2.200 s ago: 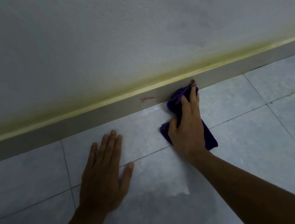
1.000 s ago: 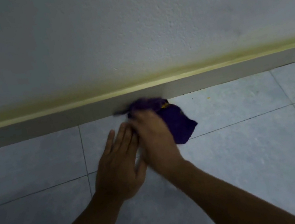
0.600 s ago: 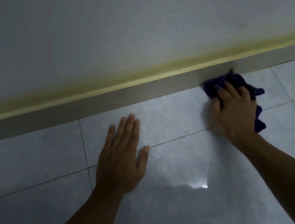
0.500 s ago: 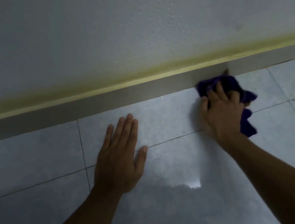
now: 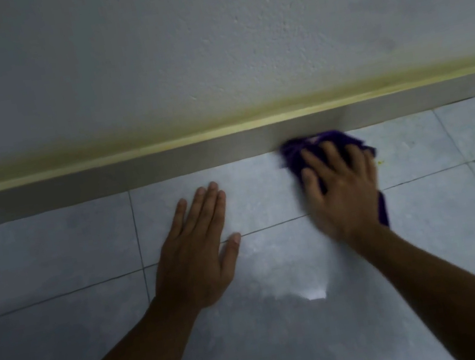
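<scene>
A purple cloth (image 5: 292,151) lies bunched on the grey tiled floor (image 5: 54,257), up against the foot of the grey baseboard (image 5: 135,175). My right hand (image 5: 342,193) lies on top of it with the fingers spread and fairly straight, pressing it down. The hand and cloth are motion-blurred. A corner of the cloth shows beside my right wrist. My left hand (image 5: 195,256) rests flat on the floor, palm down, fingers straight and pointing toward the baseboard, a hand's width left of the right hand.
A rough white wall (image 5: 207,43) rises above the baseboard, with a yellowish stained band along its foot. A few small yellow specks (image 5: 379,161) lie on the tile just right of the cloth. Thin grout lines cross the floor.
My right hand swept the cloth left, then right along the baseboard, and has now slid a little left again with its fingers flatter. My left hand has stayed planted.
</scene>
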A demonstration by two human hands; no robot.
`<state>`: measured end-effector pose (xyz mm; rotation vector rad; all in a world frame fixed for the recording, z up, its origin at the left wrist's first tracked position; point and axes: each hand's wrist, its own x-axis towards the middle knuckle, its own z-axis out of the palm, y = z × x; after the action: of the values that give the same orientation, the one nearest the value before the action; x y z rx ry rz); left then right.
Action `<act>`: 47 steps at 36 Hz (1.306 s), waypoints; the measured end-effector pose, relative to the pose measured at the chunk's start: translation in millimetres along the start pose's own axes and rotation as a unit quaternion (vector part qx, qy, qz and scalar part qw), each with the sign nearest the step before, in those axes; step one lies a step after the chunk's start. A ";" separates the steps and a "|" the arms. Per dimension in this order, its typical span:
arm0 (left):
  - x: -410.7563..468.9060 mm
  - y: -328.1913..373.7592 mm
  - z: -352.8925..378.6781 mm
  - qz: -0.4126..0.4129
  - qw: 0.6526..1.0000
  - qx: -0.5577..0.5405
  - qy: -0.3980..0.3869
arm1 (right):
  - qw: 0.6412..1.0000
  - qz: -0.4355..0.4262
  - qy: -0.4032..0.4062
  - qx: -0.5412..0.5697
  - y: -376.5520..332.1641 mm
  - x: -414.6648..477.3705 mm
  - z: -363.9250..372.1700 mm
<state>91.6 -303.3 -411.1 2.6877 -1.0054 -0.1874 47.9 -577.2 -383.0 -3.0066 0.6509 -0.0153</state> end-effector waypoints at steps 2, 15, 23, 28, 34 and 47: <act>0.3 0.6 0.4 -0.002 1.000 0.001 -0.001 | 0.998 0.069 0.000 -0.012 29.7 8.3 0.0; -0.3 0.5 0.0 0.008 1.000 0.017 -0.006 | 0.996 -0.049 -0.055 0.052 -88.3 -31.9 7.3; 0.9 0.5 -0.5 0.000 0.999 0.027 -0.025 | 0.987 -0.118 -0.077 0.078 -51.2 -17.0 6.2; 4.0 1.4 0.3 -0.005 0.999 0.031 -0.038 | 0.994 0.065 -0.055 0.063 70.1 17.5 -2.8; 7.8 3.8 -3.3 -0.016 0.996 0.057 -0.069 | 0.982 0.170 -0.074 0.038 93.1 35.5 -8.6; 43.3 61.4 -1.5 -0.054 0.996 0.054 -0.051 | 0.987 -0.115 -0.079 0.085 1.0 -33.9 5.9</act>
<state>86.1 -376.0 -393.1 2.8591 -0.9231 -0.3024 16.8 -563.7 -388.9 -2.8621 0.2723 0.1456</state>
